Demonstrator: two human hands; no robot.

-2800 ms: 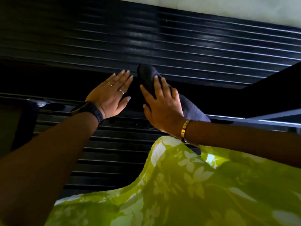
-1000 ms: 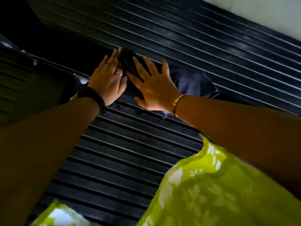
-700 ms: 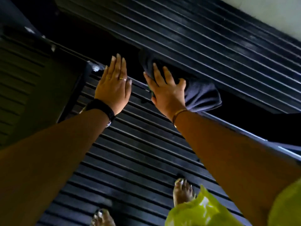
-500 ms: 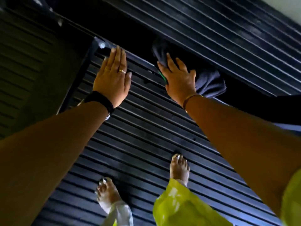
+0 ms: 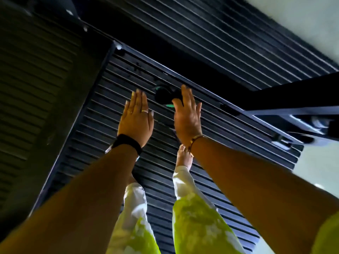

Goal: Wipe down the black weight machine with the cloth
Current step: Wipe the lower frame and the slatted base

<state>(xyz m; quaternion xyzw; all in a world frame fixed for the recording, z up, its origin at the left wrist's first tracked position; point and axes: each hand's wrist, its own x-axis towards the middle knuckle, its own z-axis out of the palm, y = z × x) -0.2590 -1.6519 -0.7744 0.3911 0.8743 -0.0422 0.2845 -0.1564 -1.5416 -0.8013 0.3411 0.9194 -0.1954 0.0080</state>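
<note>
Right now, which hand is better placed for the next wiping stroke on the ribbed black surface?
Right. The right hand presses the dark cloth onto the ribbed black panel; the left hand is flat beside it, without cloth.

A bare foot [image 5: 184, 158] is seen planted on a black ribbed mat [image 5: 102, 143]; the other foot [image 5: 131, 177] is mostly hidden. White trouser cuffs [image 5: 183, 180] are worn under a yellow-green floral garment [image 5: 198, 226]. A dim olive ribbed panel [image 5: 27, 88] is seen at left, and pale floor [image 5: 311, 171] at right.
</note>
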